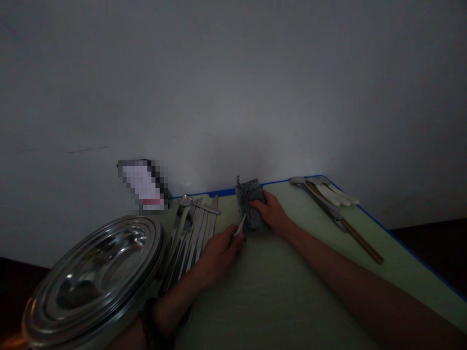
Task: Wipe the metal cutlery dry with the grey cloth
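1. At the middle of the far side of the green tabletop, the right hand grips a bunched grey patterned cloth, thumb and fingers closed on it.
2. Just beside it, the left hand is curled tight around a slim metal utensil; its exposed end slants up to the cloth's lower left edge. Whether the two touch, and what kind of utensil it is, I cannot tell. A dark band circles the wrist.
3. Left of that hand, table knives lie in a row, with a spoon across their far ends.
4. Further left sits a stack of shiny metal dishes.
5. Near the far right corner, spoons, white-handled cutlery and brown chopsticks lie grouped together.
6. Behind the knives, a pixelated object leans towards the pale wall.
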Motion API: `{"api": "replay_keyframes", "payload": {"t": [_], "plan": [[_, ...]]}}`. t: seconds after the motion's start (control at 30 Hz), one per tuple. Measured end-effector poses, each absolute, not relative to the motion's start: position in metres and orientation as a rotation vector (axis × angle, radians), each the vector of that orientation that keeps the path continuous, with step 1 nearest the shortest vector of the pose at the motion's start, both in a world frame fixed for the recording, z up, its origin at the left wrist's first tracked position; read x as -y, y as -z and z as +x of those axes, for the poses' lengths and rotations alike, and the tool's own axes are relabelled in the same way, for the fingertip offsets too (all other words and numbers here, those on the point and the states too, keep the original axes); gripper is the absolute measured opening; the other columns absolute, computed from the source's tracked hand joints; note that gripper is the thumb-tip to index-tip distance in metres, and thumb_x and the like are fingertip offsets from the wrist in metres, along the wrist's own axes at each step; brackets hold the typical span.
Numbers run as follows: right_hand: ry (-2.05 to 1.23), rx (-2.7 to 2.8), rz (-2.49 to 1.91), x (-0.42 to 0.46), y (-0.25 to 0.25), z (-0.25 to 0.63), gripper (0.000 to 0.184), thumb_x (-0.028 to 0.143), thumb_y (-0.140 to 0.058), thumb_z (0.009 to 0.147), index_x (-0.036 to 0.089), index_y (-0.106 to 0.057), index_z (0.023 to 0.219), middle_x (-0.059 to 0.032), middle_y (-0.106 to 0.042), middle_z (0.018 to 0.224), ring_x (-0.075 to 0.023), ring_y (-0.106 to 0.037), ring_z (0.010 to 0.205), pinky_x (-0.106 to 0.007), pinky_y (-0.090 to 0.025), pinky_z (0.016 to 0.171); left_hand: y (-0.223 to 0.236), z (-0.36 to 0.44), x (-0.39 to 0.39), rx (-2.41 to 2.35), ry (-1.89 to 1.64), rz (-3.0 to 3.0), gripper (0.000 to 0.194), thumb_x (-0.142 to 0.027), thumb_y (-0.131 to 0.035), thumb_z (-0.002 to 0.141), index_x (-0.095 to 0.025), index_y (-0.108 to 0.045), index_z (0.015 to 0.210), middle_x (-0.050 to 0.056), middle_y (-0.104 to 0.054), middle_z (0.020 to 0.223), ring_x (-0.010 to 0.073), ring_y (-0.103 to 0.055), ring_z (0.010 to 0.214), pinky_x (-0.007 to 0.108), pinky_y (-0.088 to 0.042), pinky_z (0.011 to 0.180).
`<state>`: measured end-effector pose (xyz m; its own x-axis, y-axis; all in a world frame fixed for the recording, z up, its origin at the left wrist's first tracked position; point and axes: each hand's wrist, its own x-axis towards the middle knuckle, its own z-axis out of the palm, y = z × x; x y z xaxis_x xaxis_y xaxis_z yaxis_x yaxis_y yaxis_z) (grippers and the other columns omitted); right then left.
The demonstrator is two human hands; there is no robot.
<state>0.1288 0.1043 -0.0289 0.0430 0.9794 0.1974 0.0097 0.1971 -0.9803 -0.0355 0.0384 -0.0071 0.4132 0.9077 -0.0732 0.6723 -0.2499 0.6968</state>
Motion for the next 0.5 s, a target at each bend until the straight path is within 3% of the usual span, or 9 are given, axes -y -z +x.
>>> {"api": "replay_keyframes", "payload": {"t": [0.23, 0.5], "plan": [[-1.017, 1.292, -1.037, -0.1053, 0.032, 0.1283, 0.033, 0.04, -0.06, 0.07, 0.019, -0.06, 0.094, -0.0049, -0.066, 0.096, -0.0178, -0.059, 0.083, -0.032, -0.046, 0.075, 0.006, -0.0347, -0.0355, -1.355, -0.442, 2.118, 0.026, -0.038, -0.029, 0.089, -0.02, -0.044, 0.077, -0.002, -0.05, 0.061, 0.0142, -0.049, 0.056, 0.024, -0.032, 0.052], [-1.13, 1.15, -1.021, -0.1042, 0.0317, 0.1245, 0.04, 0.053, -0.05, 0.074, 0.017, -0.063, 0.086, -0.0046, -0.067, 0.081, -0.0194, -0.061, 0.076, -0.029, -0.046, 0.065, 0.0035, -0.0342, -0.035, -1.335, -0.398, 2.133, 0.025, -0.037, -0.029, 0.09, -0.02, -0.042, 0.077, -0.002, -0.05, 0.061, 0.0145, -0.05, 0.057, 0.024, -0.032, 0.054]]}}
